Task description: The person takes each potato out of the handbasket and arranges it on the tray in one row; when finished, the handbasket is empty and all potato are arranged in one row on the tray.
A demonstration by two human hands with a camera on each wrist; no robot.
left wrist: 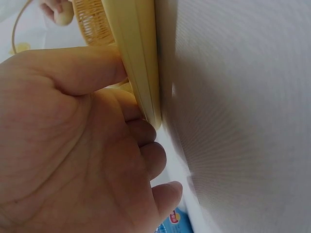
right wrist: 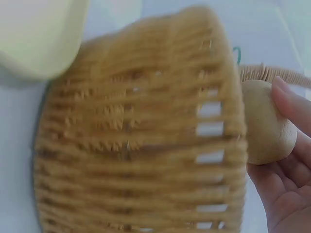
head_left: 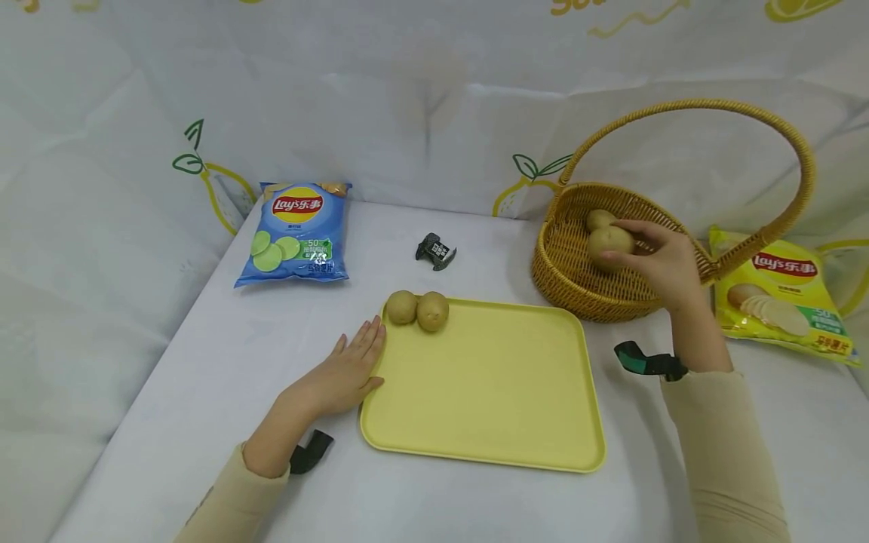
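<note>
A potato (head_left: pixel 609 247) is pinched between the thumb and fingers of my right hand (head_left: pixel 664 260), over the wicker basket (head_left: pixel 566 279). Behind it another potato (head_left: pixel 600 218) shows in the basket. The right wrist view has the held potato (right wrist: pixel 266 124) at the basket's rim, partly covered by the woven wall (right wrist: pixel 141 131). My left hand (head_left: pixel 342 375) rests against the left edge of the yellow tray (head_left: pixel 489 385), fingers extended and thumb touching the rim. Two potatoes, one on the left (head_left: pixel 401 307) and one on the right (head_left: pixel 433 311), lie together in the tray's far left corner.
A blue chip bag (head_left: pixel 299 237) lies at the back left. A yellow chip bag (head_left: pixel 781 298) is right of the basket, whose tall handle (head_left: pixel 720 105) arches above it. A small black object with a white label (head_left: pixel 437 251) lies behind the tray.
</note>
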